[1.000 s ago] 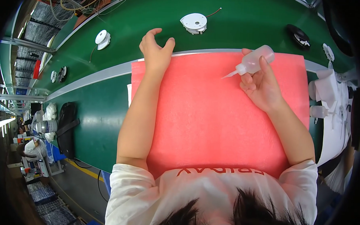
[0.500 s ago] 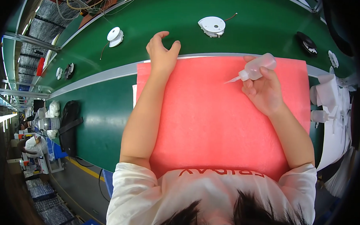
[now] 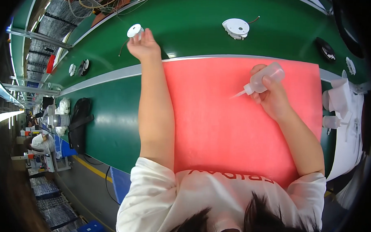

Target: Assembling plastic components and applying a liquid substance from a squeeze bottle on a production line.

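Left hand (image 3: 145, 49): I see it past the far edge of the worktop (image 3: 116, 117), over the green belt (image 3: 188, 30). Its fingers are right by a round white part (image 3: 134, 30) and hide a bit of it. I cannot tell if they touch it or grip it.
Thin wire (image 3: 122, 49): It runs from the round white part toward the belt's near edge.
Right hand (image 3: 275, 96): I see the fingers and thumb wrapped around 1 see-through bottle (image 3: 271, 75).
Bottle spot: It is over the pink mat (image 3: 218, 121), near the mat's far right corner.
Bottle tip (image 3: 241, 94): It is long and thin, and it points toward the mat's left side. I cannot tell how high it is.
Pink mat: It lies flat on the worktop. The left arm hides its left edge from me.
Belt, past the mat's far edge: I see 1 big white part (image 3: 236, 27) with a short brown wire (image 3: 254, 20).
Belt, right side: I see 1 black part (image 3: 325, 49) near 1 small white piece (image 3: 350, 65).
Worktop, left end: I see 1 black bag (image 3: 79, 128).
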Demonstrator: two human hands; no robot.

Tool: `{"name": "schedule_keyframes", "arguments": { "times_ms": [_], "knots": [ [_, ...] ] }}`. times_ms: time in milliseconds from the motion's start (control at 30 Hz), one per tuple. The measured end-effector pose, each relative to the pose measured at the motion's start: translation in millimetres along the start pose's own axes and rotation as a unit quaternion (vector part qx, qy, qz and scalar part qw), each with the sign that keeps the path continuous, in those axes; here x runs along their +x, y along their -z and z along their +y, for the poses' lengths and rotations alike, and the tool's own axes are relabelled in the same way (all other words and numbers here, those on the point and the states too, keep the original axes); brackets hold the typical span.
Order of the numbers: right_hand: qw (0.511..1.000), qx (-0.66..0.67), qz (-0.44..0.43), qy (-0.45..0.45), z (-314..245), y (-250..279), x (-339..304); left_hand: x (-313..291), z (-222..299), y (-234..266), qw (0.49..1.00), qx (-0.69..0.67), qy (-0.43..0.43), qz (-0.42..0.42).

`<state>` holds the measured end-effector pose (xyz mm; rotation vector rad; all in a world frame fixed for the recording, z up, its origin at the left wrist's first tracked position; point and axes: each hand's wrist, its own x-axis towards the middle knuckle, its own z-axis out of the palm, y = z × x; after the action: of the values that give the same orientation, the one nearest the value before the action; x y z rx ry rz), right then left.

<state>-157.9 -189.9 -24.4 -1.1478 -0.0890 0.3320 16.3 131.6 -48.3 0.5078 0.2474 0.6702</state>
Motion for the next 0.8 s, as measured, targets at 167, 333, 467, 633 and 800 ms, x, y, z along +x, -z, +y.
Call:
{"name": "schedule_keyframes", "arguments": {
  "times_ms": [167, 333, 467, 633, 800],
  "knots": [
    [0.999, 0.022, 0.005, -0.022, -3.1, -0.2, -2.7, 2.7, 11.3, 4.8, 0.993, -0.084, 0.068, -0.056],
    [0.999, 0.044, 0.006, -0.02, 0.2, -0.8, 0.3, 4.2, 12.9, 3.2, 0.992, -0.058, 0.085, -0.068],
    [0.999, 0.025, 0.007, -0.022, 1.1, -1.9, -1.7, 4.5, 14.3, 7.6, 0.985, -0.127, 0.109, -0.049],
    [0.993, 0.082, 0.08, -0.025, -0.9, -20.6, -0.9, 20.0, 15.9, 17.3, 0.972, -0.152, 0.157, -0.085],
    [0.999, 0.046, 0.023, 0.004, 12.6, -13.8, 9.5, 28.2, 11.5, 21.6, 0.968, -0.171, 0.172, -0.068]
  ]
}}
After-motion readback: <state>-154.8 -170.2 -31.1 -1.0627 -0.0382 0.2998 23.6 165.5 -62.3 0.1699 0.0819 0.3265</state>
